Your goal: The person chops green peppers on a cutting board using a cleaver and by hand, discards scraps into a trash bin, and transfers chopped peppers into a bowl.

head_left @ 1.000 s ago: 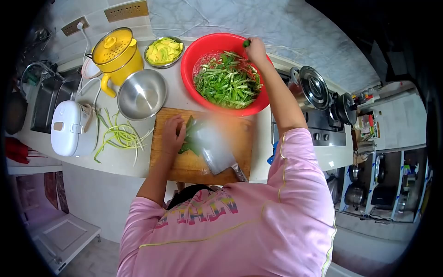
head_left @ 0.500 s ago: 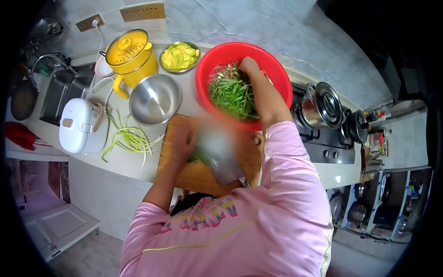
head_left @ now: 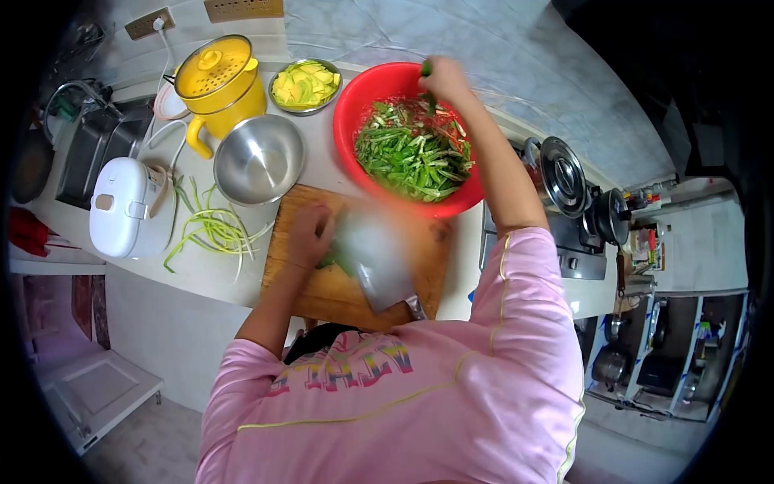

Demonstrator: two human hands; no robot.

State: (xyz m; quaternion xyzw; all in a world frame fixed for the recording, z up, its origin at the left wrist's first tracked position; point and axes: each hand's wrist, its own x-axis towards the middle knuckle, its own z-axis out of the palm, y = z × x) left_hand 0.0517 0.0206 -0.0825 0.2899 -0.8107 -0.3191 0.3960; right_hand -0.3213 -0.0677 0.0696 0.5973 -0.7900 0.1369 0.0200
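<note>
My right hand [head_left: 446, 81] is closed on a piece of green vegetable [head_left: 426, 70], raised over the back rim of the red basin [head_left: 347, 121]. Cut green vegetables [head_left: 411, 153] fill the basin. On the wooden cutting board [head_left: 322, 298], my left hand [head_left: 310, 234] rests with its fingers curled beside some green leaves [head_left: 339, 246]; whether it grips anything is hidden. A wide-bladed cleaver [head_left: 383, 282] lies on the board to its right, partly hidden by a blurred patch.
A steel bowl [head_left: 260, 160], a plate of yellow-green slices [head_left: 305, 85] and a yellow pot [head_left: 222, 89] stand behind. Green-yellow strips [head_left: 214, 230] lie beside a white appliance [head_left: 121, 208] at left. A lidded steel pot [head_left: 560, 177] stands on the stove at right.
My right hand dipped into the basin among the cut vegetables, then rose to its back rim with green showing in it. My left hand stayed on the board. The whole view shifted slightly.
</note>
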